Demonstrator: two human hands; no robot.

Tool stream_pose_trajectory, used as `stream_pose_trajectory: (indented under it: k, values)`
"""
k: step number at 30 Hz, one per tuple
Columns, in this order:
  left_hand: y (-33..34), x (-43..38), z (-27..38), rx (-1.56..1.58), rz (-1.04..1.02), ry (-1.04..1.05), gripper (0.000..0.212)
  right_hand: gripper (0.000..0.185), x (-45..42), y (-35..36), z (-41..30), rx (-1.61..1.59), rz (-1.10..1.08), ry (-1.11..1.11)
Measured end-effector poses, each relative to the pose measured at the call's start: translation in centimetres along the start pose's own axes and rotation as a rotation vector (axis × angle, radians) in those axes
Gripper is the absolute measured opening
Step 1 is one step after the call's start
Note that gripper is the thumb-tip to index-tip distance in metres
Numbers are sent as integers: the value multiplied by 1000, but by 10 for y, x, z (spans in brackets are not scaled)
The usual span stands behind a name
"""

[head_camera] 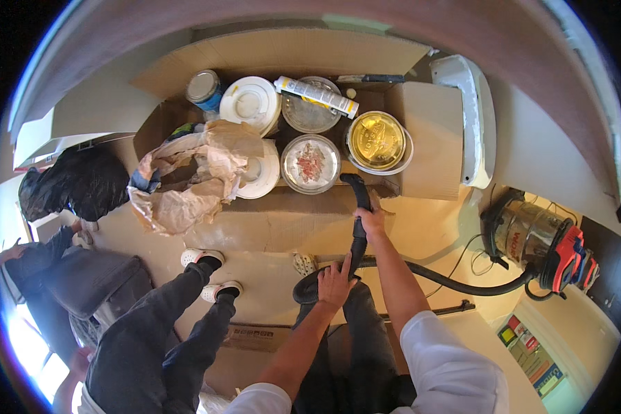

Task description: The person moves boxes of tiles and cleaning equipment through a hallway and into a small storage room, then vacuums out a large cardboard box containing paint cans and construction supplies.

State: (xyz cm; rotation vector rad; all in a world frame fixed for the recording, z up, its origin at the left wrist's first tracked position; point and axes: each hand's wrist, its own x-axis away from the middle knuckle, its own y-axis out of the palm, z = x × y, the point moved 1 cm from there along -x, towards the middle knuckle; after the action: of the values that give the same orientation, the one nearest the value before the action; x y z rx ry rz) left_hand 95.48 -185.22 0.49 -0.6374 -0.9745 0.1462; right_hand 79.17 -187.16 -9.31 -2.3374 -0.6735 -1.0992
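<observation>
My right hand (371, 220) grips the black plastic wand of a vacuum hose (359, 233), whose curved nozzle end points at the near right edge of an open cardboard box (429, 139). Lower down, my left hand (335, 283) is on the same hose, its index finger stretched along it. In the box stand a tub with a yellow lid (376, 139), a tub with red smears on its lid (310, 164), white-lidded tubs (249, 105) and a blue can (204, 90). A sealant cartridge (315, 97) lies across a clear lid. Crumpled brown paper (191, 176) hangs over the box's left part.
A wet/dry shop vacuum (538, 243) lies at the right, joined to the hose. A person in dark trousers (150, 336) stands at my left; another person is farther left, near a grey padded seat (98, 279). A black plastic bag (77, 181) and a white curved panel (476, 119) flank the box.
</observation>
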Motion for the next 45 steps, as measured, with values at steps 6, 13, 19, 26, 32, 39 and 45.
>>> stream_pose_trajectory:
  k: [6, 13, 19, 26, 32, 39, 45]
  values:
    - [7, -50, -43, 37, 170, 55, 58, 37, -35, 29, 15, 334, 49, -118]
    - [0, -96, -75, 260, 341, -196, 49, 63, -38, 10, 49, 428, 18, -161]
    - [-25, -131, -111, 547, 537, -114, 53, 58, -55, -36, 22, 49, 254, -144]
    - [-50, -135, -148, 335, 711, -154, 51, 60, -37, 16, 27, 351, 245, -40]
    - [-78, -106, -191, 285, 510, -319, 50, 54, 2, 47, 55, 388, 156, -219]
    - [-94, -126, -236, 1543, 324, -744, 52, 47, 83, 87, 51, -335, -49, -93]
    - [-102, -159, -296, 700, 252, -491, 47, 50, 128, 126, 43, -462, 53, -129]
